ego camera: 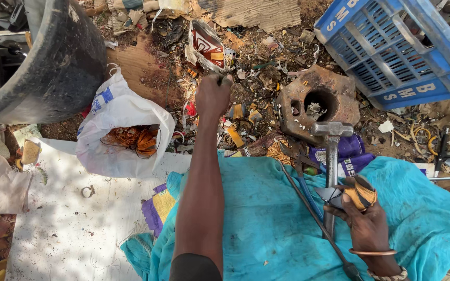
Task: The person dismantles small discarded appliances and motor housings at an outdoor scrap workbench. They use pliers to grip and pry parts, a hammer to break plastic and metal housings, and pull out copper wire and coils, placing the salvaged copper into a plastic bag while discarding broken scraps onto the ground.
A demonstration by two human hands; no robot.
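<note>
So this looks like scrap stripping somewhere in the middle of the job, going by how things lie. The left hand (212,95) is stretched way out in front, fist closed tight around something thin and dark; only a little stub pokes out the top of the fist, so I can't say what it is. The right hand (361,214) sits close in over the turquoise cloth (266,218), fingers wrapped around a small coil part (359,193) with tan tape windings and a dark metal bit sticking out on its left.

Just past the right hand a hammer (332,156) lies with its head pointing away, right up against a rusty metal block (316,101) with a round hole in it. A long thin rod (313,218) runs diagonally just left of the right hand.

Off to the left of the outstretched arm there's a white plastic bag (118,130), open, with a tangle of copper wire (134,139) inside, so I'd guess a fair bit has already been pulled and collected. The coil in the right hand looks wound and intact, so that one's not done. Plenty of bits litter the dirt around the left hand too. Blue crate (391,47) sits far beyond the right hand.
</note>
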